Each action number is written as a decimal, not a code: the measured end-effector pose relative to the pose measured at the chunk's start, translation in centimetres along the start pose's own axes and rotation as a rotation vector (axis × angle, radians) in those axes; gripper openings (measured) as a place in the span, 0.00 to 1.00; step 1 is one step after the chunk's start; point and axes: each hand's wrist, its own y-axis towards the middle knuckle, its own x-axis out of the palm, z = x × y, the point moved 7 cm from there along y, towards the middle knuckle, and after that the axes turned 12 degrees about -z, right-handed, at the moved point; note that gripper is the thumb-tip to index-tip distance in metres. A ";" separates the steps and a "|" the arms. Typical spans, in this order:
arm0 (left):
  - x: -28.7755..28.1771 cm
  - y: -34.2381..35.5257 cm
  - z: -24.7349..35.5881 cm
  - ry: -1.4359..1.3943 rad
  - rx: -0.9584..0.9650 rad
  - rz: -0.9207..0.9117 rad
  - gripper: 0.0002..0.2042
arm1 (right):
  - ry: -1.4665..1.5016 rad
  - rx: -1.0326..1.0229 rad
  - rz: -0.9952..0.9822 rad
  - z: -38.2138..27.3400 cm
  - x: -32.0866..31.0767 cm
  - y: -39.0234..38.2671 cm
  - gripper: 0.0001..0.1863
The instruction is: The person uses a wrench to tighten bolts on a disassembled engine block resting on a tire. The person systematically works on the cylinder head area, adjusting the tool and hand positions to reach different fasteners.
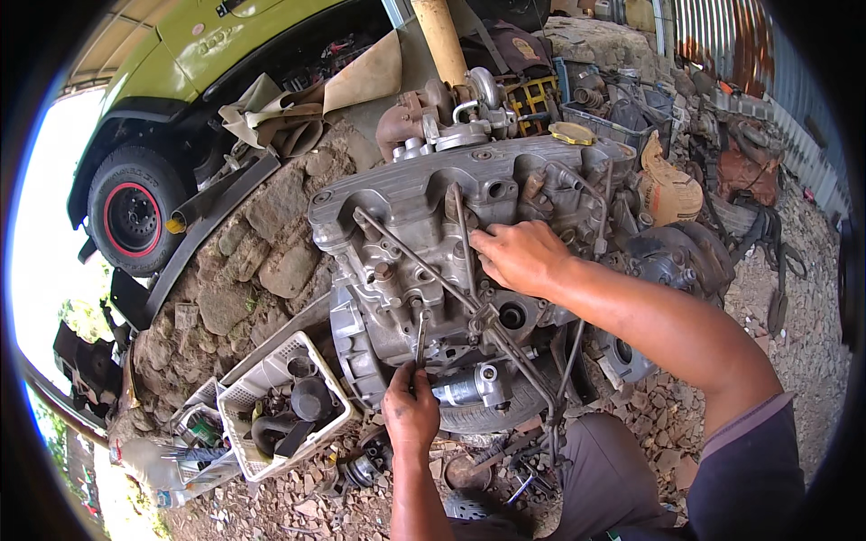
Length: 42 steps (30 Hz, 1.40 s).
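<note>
The engine (415,216) fills the middle of our view. At six o'clock, our left hand (410,410) holds closed around a slim metal tool (421,338), its tip at the engine's side. At three o'clock, our right hand (523,257) has bent fingers, narrow, beside a thin metal pipe (465,236); whether they grip it, we cannot tell. We think it is better to hold the tool straight, press gently, and not lean upon the pipe
</note>
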 end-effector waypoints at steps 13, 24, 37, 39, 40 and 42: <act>-0.4 -0.4 0.4 -0.062 -0.059 -0.027 0.14 | -0.004 0.037 0.013 -0.1 0.2 0.0 0.15; -0.6 -0.3 0.1 -0.034 -0.014 0.003 0.13 | -0.028 0.024 0.012 0.0 0.1 0.0 0.16; -0.7 -0.5 0.8 -0.039 -0.036 -0.006 0.13 | -0.042 0.009 -0.036 0.1 0.3 0.2 0.13; -0.7 -0.5 0.6 -0.043 -0.025 -0.001 0.13 | -0.021 0.018 -0.012 0.0 0.1 0.1 0.14; -0.6 -0.5 0.5 -0.045 -0.020 0.002 0.13 | -0.011 0.023 0.000 -0.1 0.1 0.0 0.14; -0.4 -0.4 0.3 -0.049 -0.031 -0.005 0.13 | -0.015 0.021 -0.004 -0.1 0.0 -0.1 0.14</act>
